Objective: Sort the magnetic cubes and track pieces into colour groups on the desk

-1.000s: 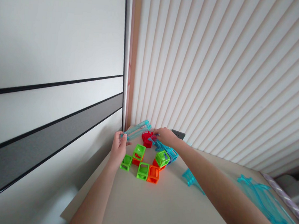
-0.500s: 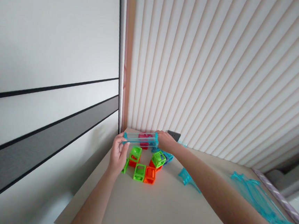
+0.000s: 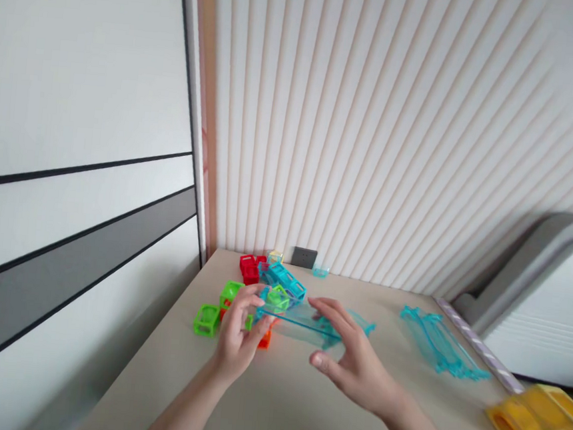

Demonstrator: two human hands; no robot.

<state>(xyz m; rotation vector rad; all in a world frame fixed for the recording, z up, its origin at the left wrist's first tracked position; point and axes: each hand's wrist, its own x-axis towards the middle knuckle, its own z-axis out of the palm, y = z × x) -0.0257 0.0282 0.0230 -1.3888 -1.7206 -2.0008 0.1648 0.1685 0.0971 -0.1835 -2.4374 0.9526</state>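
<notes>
Clock positions are taken from the clear blue frame point(image 3: 293, 319), with 12 pointing away from me. The ribbed wall point(image 3: 349, 127) fills 12 o'clock; the white cabinet point(image 3: 79, 56) stands at 10. The table point(image 3: 299, 410) lies beneath. A group of blue panels point(image 3: 445, 349) rests on it at 3 o'clock, near its edge. The clear blue frame itself is at the centre, above the table and before me, its outline blurred. My left hand point(image 3: 241, 328) has thumb and fingers clamped on its 9 o'clock end. My right hand point(image 3: 352, 354) has thumb and fingers spread apart; contact with the frame cannot be told. A yellow block point(image 3: 542, 415) sits between 3 and 4. Blue blocks point(image 3: 286, 282) lie at 11, red blocks point(image 3: 250, 270) at 10. One green block point(image 3: 206, 320) stands at 9. A black socket point(image 3: 304, 257) is at 12.
</notes>
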